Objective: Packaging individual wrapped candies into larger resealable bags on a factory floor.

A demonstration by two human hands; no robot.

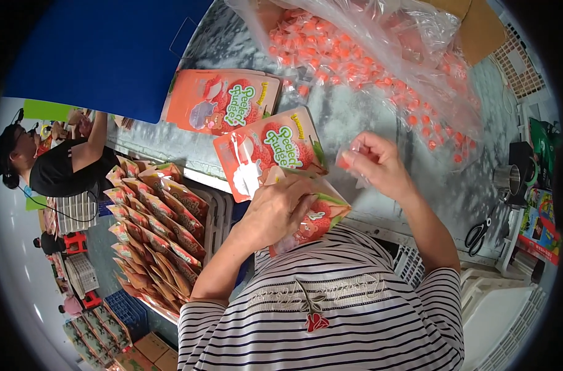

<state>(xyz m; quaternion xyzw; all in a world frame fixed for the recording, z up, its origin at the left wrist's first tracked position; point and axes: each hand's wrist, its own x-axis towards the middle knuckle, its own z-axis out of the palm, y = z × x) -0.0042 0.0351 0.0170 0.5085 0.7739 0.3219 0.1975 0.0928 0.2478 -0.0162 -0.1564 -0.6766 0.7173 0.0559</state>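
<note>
Close to my body, my left hand (272, 213) grips a pink pouch (317, 224) with its fingers curled over the upper part. My right hand (380, 162) is raised just to the right, pinching a small red candy in a clear wrapper (343, 159). Beyond my left hand lies a flat printed pouch (300, 139), and further off a stack of similar pouches (195, 93). One loose wrapped candy (302, 91) rests beside that stack. A large heap of wrapped candies (331, 52) spreads across the far right, partly under clear plastic sheeting (386, 31).
Left of me, a crate (216, 226) holds rows of standing, filled pouches (161, 222). Scissors (477, 236) and a metal cup (507, 179) are at the right edge. A blue panel (102, 49) rises far left; another person (68, 164) works beyond it. White crates (504, 321) stand lower right.
</note>
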